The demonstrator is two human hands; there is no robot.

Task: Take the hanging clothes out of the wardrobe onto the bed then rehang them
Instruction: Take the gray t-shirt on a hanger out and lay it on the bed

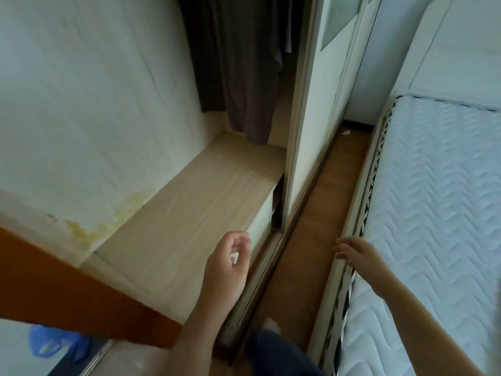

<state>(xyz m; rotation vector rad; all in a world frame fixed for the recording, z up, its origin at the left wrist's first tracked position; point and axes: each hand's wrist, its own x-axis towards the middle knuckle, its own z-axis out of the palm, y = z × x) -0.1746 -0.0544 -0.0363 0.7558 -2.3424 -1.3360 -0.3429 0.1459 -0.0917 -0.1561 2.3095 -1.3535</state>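
Note:
Dark brown clothes (238,66) hang inside the open wardrobe at the top middle, their hems reaching down close to a pale wooden shelf (195,202). A greyish garment (279,52) hangs behind them, partly hidden. The bed's white quilted mattress (433,213) fills the right side with nothing on the part I see. My left hand (227,264) hovers over the shelf's front edge, fingers loosely curled and holding nothing. My right hand (357,256) is beside the mattress edge, fingers spread and empty, blurred by motion.
A white sliding wardrobe door (317,118) stands between the wardrobe opening and the bed. A narrow strip of wooden floor (306,240) runs between them. My leg in dark trousers (276,351) is at the bottom. A blue plastic bag (54,346) lies at bottom left.

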